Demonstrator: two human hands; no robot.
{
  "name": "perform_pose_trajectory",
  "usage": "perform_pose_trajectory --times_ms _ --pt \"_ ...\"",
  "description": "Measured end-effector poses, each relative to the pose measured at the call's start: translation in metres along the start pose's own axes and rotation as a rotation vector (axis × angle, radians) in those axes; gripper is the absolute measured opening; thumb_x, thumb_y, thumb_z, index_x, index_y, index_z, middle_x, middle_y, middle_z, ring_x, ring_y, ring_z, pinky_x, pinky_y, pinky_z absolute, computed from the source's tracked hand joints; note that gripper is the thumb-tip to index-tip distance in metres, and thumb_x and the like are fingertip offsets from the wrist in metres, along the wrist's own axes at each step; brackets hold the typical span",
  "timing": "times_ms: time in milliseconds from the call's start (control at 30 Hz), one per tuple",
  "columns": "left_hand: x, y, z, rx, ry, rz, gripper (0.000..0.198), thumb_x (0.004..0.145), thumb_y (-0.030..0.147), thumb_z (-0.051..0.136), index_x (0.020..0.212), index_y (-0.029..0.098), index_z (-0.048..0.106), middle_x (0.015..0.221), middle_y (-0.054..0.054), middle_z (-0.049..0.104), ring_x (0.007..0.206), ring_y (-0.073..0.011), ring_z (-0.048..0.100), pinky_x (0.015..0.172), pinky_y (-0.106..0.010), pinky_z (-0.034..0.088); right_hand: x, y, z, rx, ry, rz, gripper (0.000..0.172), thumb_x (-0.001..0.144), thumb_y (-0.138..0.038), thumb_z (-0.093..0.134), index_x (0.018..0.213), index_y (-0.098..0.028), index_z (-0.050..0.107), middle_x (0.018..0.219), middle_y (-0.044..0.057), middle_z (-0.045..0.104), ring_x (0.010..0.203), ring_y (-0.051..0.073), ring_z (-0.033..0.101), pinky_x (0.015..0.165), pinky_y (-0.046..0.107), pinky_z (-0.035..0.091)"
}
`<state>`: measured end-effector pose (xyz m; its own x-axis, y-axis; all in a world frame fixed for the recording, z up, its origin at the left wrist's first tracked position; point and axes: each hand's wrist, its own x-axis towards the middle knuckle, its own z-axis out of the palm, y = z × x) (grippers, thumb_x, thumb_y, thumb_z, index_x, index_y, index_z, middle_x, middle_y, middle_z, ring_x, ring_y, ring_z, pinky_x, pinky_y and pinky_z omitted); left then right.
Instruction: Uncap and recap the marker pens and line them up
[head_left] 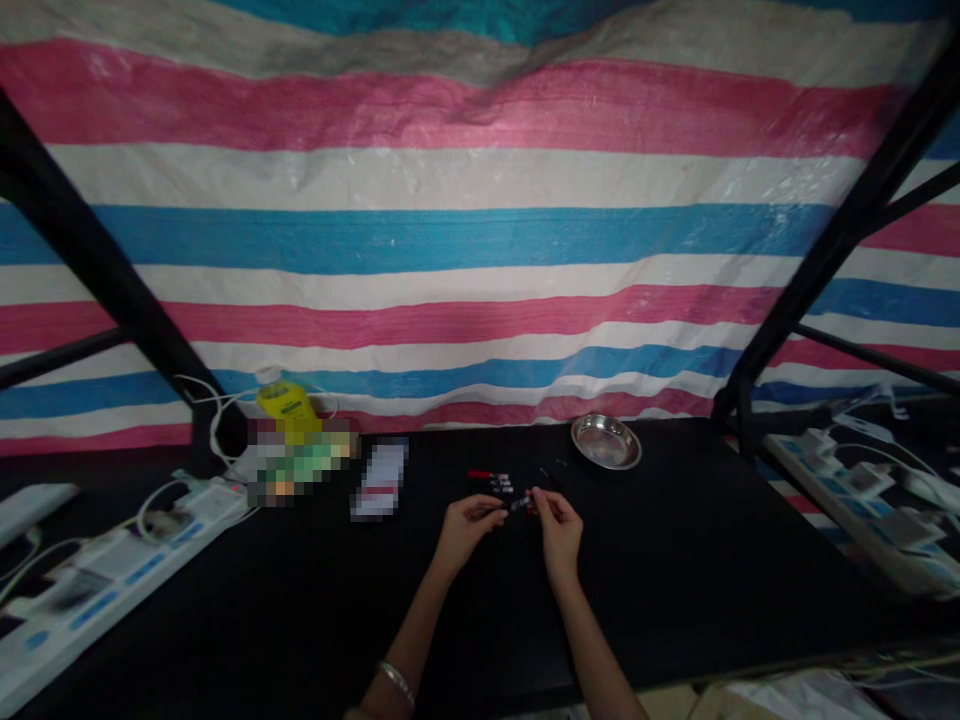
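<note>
Looking down, I see my left hand [469, 520] and right hand [556, 520] meeting over the black counter [675, 560], fingers of both pinched shut on a small dark part [519, 503] held between them. Just beyond lie red-and-black pens [491, 481]. A steel dish [606, 442] sits farther right, a yellow bottle [286, 405] far left.

The tarp [480, 250] behind is striped pink, white and blue, with teal at the top. The counter [675, 560] is black, the round dish [606, 441] silvery, the bottle [287, 405] yellow. The power strips [112, 575] are white with blue patches.
</note>
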<state>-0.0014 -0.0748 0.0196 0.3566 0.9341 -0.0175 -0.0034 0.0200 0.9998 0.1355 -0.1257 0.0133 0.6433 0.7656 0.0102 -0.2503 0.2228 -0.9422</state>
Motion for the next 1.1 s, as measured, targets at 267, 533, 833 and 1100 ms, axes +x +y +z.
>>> perform_pose_trajectory --times_ms 267,533,833,1100 --pt "0.002 0.003 -0.003 -0.05 -0.017 0.017 0.036 0.061 0.041 0.073 0.08 0.012 0.068 0.065 -0.006 0.069 0.06 -0.0187 0.064 0.052 -0.028 0.05 -0.01 0.001 0.012 0.02 -0.073 -0.065 0.033 0.061 -0.034 0.075 0.088 -0.017 0.07 0.086 0.006 0.071 0.078 0.018 0.064 0.074 0.03 0.05" --pt "0.003 0.005 -0.013 -0.036 -0.018 -0.016 0.043 0.05 0.03 0.08 0.087 0.013 0.068 0.081 -0.008 0.071 0.073 -0.0199 0.066 0.062 -0.029 0.053 0.0 -0.001 0.001 0.121 0.166 -0.051 0.034 0.059 -0.034 0.077 0.086 -0.015 0.067 0.079 0.004 0.07 0.073 0.016 0.064 0.069 0.027 0.05" --pt "0.0 0.004 -0.01 0.037 -0.029 -0.049 0.042 0.056 0.039 0.075 0.087 0.012 0.07 0.075 -0.009 0.07 0.061 -0.0175 0.063 0.045 -0.023 0.044 -0.002 -0.004 0.001 0.101 0.224 -0.099 0.034 0.062 -0.035 0.076 0.087 -0.015 0.066 0.08 0.005 0.069 0.073 0.016 0.064 0.071 0.028 0.05" --pt "0.002 0.004 -0.012 0.174 -0.011 -0.047 0.039 0.06 0.044 0.07 0.083 0.012 0.071 0.051 -0.002 0.062 0.044 -0.0106 0.05 0.042 -0.021 0.035 -0.003 0.0 0.002 0.033 0.178 -0.087 0.036 0.063 -0.042 0.073 0.083 -0.013 0.065 0.073 0.006 0.068 0.068 0.017 0.064 0.065 0.03 0.05"
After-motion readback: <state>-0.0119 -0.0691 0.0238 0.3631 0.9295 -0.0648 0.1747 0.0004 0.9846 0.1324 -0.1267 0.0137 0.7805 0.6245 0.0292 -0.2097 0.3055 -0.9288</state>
